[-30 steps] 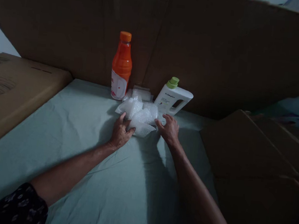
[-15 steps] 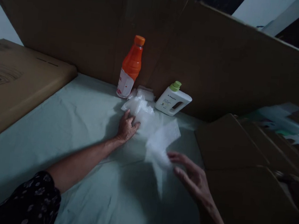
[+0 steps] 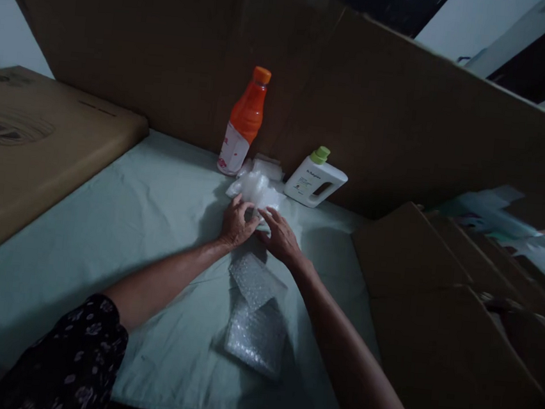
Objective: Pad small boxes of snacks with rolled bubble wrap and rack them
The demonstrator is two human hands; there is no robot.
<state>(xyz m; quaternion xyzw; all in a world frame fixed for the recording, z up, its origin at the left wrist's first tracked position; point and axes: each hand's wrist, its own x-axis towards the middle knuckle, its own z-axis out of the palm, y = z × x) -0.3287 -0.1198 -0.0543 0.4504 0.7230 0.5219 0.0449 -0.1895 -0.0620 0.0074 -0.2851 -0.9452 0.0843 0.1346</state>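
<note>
A crumpled heap of clear bubble wrap [image 3: 256,189] lies near the back of the cloth-covered surface. My left hand [image 3: 238,225] is at the heap's near left side, thumb and fingers curled around its edge. From the right, my right hand [image 3: 280,236] meets it, fingers bent onto the same plastic; the fingertips are partly hidden. Closer to me, a loose bubble wrap piece [image 3: 253,281] partly overlaps a folded bubble wrap sheet [image 3: 256,338]. Just behind the heap stand an orange bottle [image 3: 244,121] with a white label and a white jug [image 3: 306,181] with a green cap.
Tall cardboard [image 3: 172,47] forms a wall at the back. A flat cardboard box [image 3: 51,151] borders the left side. Open cardboard flaps [image 3: 412,256] stand at the right, with plastic bags [image 3: 530,236] behind them. A pale green cloth [image 3: 167,194] covers the surface.
My right hand has moved left and away from me to the heap beside my left hand. The bubble wrap that was blurred near it now lies on the cloth closer to me.
</note>
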